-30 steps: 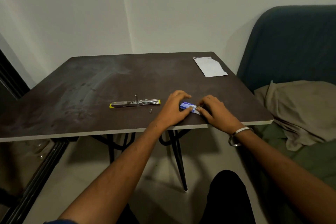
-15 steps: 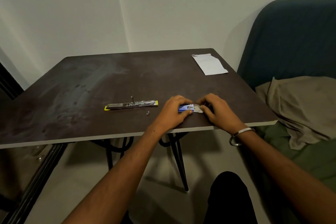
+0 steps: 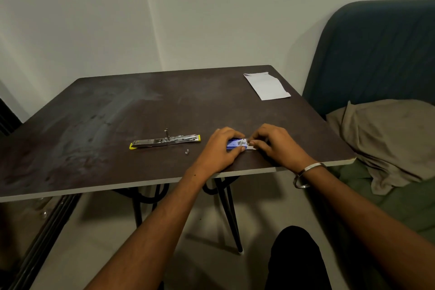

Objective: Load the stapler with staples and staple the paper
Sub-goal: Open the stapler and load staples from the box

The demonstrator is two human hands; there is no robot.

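My left hand [image 3: 222,148] curls around a small blue-and-white cardboard staple box [image 3: 236,144] near the front edge of the dark brown worktop [image 3: 117,110], thumb on its near side and fingers [image 3: 235,134] over the top. My right hand [image 3: 275,146] meets it from the other side, its fingertips pinching the white end of the box, where the tray looks partly slid out. The long silver metal stapler with yellow ends [image 3: 164,142] lies opened flat to the left of my hands, apart from them. A tiny loose metal bit [image 3: 187,152] sits just in front of it. The white sheet of paper [image 3: 267,86] lies at the far right corner, well away. A silver bangle [image 3: 306,174] hangs on my right wrist.
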